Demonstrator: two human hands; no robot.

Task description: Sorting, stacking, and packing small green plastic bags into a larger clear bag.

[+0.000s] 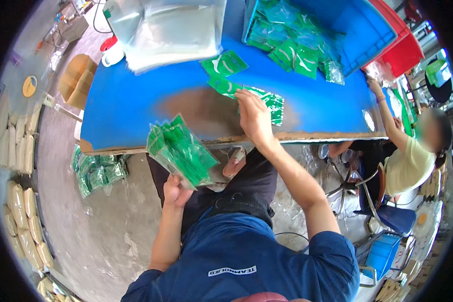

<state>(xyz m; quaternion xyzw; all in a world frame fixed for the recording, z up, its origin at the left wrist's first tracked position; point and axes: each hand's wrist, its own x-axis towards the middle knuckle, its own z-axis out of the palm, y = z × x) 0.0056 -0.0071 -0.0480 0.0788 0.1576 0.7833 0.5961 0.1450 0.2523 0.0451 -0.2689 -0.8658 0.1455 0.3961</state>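
My left hand [177, 192] is closed around the lower end of a clear plastic bag [182, 153] filled with a stack of flat green packets, held tilted just off the table's front edge. Over the blue table, my right hand [255, 115] has its fingers bent together at the edge of a green packet [224, 85]. Another green packet [272, 106] with white print lies beneath and beside those fingers. Farther back, one more green packet [229, 64] rests flat on the table.
A blue crate [360, 35] of loose green packets lies at the back right, before a red bin [405, 53]. Clear bags [176, 32] are stacked at back left by a white-and-red roll [111, 52]. Bagged green packets [100, 171] sit on the floor. A person [410, 161] sits at right.
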